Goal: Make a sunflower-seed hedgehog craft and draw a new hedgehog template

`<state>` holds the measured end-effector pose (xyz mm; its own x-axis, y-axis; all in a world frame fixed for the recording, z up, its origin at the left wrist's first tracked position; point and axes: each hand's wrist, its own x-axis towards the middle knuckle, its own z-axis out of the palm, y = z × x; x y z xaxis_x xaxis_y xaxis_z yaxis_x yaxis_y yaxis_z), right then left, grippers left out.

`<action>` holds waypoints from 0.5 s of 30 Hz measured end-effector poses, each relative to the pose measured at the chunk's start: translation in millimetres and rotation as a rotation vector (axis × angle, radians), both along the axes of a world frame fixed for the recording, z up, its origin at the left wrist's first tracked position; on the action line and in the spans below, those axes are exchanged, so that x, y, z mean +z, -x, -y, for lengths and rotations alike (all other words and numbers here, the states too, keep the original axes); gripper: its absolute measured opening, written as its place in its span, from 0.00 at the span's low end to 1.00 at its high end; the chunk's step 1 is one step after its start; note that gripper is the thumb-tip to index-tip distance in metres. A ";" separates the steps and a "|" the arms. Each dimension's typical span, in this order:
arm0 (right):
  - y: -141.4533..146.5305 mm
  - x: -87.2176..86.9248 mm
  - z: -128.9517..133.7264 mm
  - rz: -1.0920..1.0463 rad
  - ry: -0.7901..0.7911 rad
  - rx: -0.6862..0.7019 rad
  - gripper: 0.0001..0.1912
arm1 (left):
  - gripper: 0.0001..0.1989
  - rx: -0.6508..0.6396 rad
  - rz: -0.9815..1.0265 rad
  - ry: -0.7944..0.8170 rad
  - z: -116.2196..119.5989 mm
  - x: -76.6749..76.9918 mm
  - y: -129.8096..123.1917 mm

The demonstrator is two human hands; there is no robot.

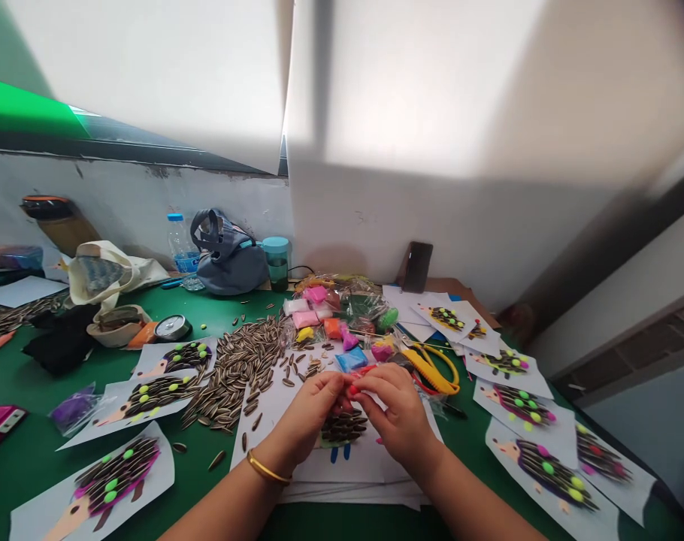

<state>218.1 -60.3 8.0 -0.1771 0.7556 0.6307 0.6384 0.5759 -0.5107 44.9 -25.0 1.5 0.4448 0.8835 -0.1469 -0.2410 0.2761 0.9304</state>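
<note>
Both hands meet over the centre of the green felt-covered table (31, 458). The left hand (311, 417), with a thin gold metal bangle (267, 470) on its wrist, and the right hand (395, 417) pinch a small red lump of soft modelling clay (353, 390) between their fingertips; both grips are closed on this lump. The lump sits just above a white paper sheet with a hedgehog figure (342, 430), whose back is covered with glossy striped sunflower seeds laid in rows. This sheet lies on top of a stack of like white sheets directly below the hands.

To the left of the hands a loose heap of striped, teardrop-shaped sunflower seeds (240, 368) spreads across the table. Beyond the hands lie small clear plastic packets of coloured clay (325, 312) in pink, orange, blue and green. Yellow-handled plastic scissors (435, 368) lie just right of the hands.

Finished hedgehog sheets (113, 477) with seed backs and round neon clay dots lie on both sides, left and right (545, 466). At the rear wall stand a clear plastic water bottle with blue cap (181, 252), a grey fabric bag (226, 263) and a teal-lidded cup (276, 261).
</note>
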 end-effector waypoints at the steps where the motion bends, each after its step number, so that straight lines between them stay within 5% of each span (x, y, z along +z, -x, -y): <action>1: -0.1 1.3 0.1 -0.010 0.006 0.001 0.06 | 0.22 0.039 0.002 -0.008 -1.7 -0.7 0.5; 7: 1.0 5.8 -0.5 -0.055 0.035 -0.014 0.06 | 0.15 0.401 -0.087 -0.173 -16.2 1.1 6.7; 12: 1.2 4.9 -0.6 -0.051 0.034 -0.014 0.07 | 0.16 0.276 0.096 0.032 -15.4 8.0 9.4; 15: 1.3 4.8 -0.9 -0.049 0.029 -0.015 0.07 | 0.13 0.297 0.038 0.010 -16.2 5.9 10.4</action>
<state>216.8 -59.4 12.7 -0.1352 0.7762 0.6158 0.6206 0.5508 -0.5581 34.5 -8.8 7.4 0.1720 0.9745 -0.1444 -0.3472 0.1972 0.9168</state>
